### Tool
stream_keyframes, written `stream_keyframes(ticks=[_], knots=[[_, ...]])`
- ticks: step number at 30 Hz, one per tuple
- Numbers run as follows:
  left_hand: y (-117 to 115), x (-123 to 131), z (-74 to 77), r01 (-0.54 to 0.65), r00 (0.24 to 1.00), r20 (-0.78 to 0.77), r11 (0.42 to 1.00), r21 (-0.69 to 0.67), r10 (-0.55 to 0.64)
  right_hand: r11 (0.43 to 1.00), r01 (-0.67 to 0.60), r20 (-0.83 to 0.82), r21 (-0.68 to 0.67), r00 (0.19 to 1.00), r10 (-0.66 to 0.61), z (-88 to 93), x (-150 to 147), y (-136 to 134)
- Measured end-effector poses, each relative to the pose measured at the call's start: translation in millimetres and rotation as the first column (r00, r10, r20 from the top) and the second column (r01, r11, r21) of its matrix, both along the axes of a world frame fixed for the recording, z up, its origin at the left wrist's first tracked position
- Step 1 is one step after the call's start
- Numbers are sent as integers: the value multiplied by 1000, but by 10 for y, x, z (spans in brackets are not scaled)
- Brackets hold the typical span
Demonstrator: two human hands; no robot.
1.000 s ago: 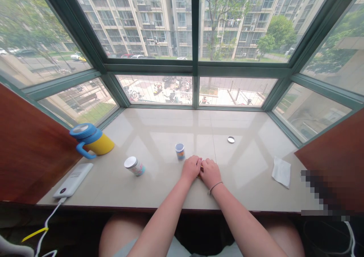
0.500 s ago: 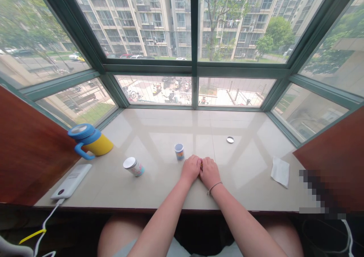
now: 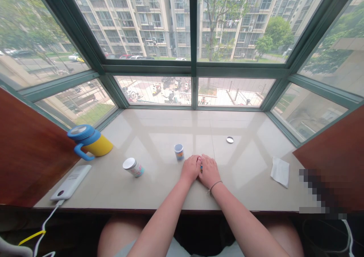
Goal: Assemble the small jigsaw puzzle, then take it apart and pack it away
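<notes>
My left hand (image 3: 190, 168) and my right hand (image 3: 209, 170) are cupped together on the pale tiled sill, fingertips touching. Between the palms some small multicoloured pieces (image 3: 201, 168) show; most of them are hidden by the fingers. Just behind my left hand stands a small open blue tin (image 3: 179, 152) with a coloured print. Farther left is a white-lidded tin (image 3: 134, 167) with a pink and teal pattern. A round metal lid (image 3: 230, 140) lies on the sill behind and to the right of my hands. A band circles my right wrist.
A blue and yellow jug (image 3: 93, 141) stands at the left, with a white power bank (image 3: 71, 183) and its cable in front of it. At the right lies a white tissue (image 3: 280, 172). Green-framed windows close off the back; the sill's front edge (image 3: 125, 209) is near my legs.
My right hand has shifted slightly left and its fingers have moved over towards the left hand. More of the coloured pieces shows between the palms.
</notes>
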State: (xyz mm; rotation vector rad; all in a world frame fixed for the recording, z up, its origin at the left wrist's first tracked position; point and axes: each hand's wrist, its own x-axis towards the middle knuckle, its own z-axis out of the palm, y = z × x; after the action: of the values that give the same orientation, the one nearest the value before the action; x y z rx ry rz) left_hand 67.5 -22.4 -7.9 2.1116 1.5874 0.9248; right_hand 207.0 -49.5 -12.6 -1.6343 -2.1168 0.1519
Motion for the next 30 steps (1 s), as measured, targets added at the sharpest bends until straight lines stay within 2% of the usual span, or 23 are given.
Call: stream_keyframes(ticks=[11,18,25,30], knots=[[-20,-31,3,4,998,66,999,-51,0,998,-62,17,10,998,62,87,31,-4],[-28,-27,19,-6,997,71,1000,-9,7,998,-53,80,-19,995,55,27,27,6],[-12,-18,8,-42,999,24,998,39,41,999,-49,77,-2,996,49,54,15,-4],[3,-22,-16,-68,996,51,997,30,67,998,-54,88,8,995,53,58,19,-6]])
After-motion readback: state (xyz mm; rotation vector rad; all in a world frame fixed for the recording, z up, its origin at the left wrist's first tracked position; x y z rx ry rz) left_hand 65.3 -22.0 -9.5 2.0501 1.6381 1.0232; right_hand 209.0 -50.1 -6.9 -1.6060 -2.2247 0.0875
